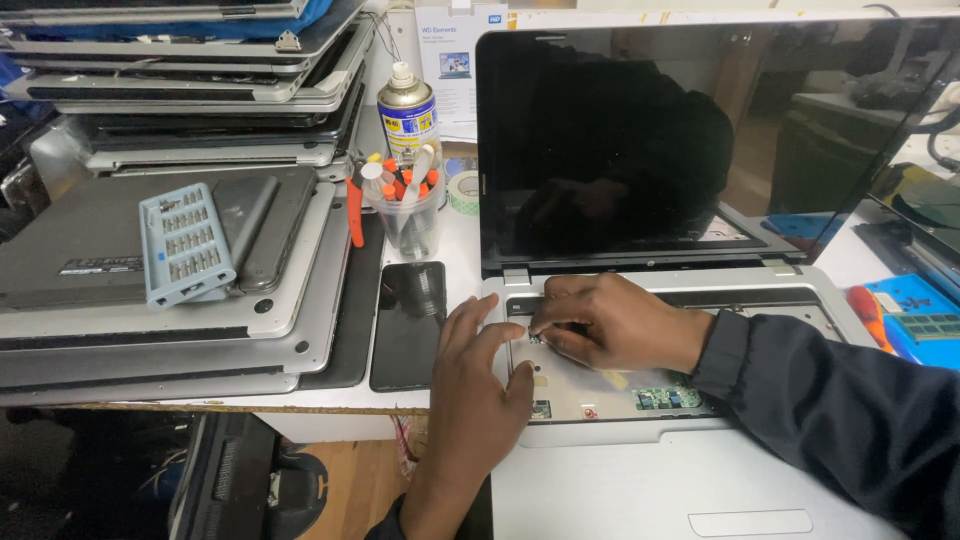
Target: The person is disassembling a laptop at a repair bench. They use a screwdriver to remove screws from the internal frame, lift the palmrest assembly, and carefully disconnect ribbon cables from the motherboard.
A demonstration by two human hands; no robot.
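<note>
Pinching a tiny part inside the open laptop (700, 290), the right hand (610, 322) likely needs fine steadiness while the left hand (478, 375) rests flat, empty.

The laptop (600, 470) has a matt silver plastic shell and a glossy black screen (640, 140) that mirrors the room. The phone (408, 325) is glossy black glass. The spray can (408, 115) is shiny metal, the bit case (185, 245) matt blue-grey plastic, the sleeve (850, 410) dark matt cloth, the floor (350, 490) smooth wood.
</note>
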